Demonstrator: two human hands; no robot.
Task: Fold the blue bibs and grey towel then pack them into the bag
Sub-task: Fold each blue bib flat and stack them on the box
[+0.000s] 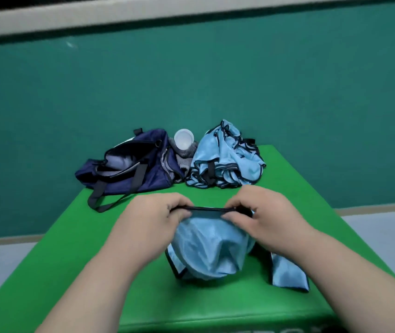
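Shiny light-blue mesh bib with black trim [206, 251] hangs bunched over the green padded bench [76, 248], its edge pinched taut by left hand [154, 221] and right hand [267, 218]. Far edge: one open navy fabric bag [124, 164], one heap of crumpled blue bibs [227, 159].

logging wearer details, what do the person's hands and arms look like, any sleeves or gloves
Both the left hand and the right hand are bare: no gloves, and no rings, watch or bands visible. Both forearms are uncovered down to the frame edge, with no sleeve in view.

Bag [129, 168] far left on table [71, 260]; bib pile [227, 162] right; towel [183, 156] between; held bib [208, 251] in front.
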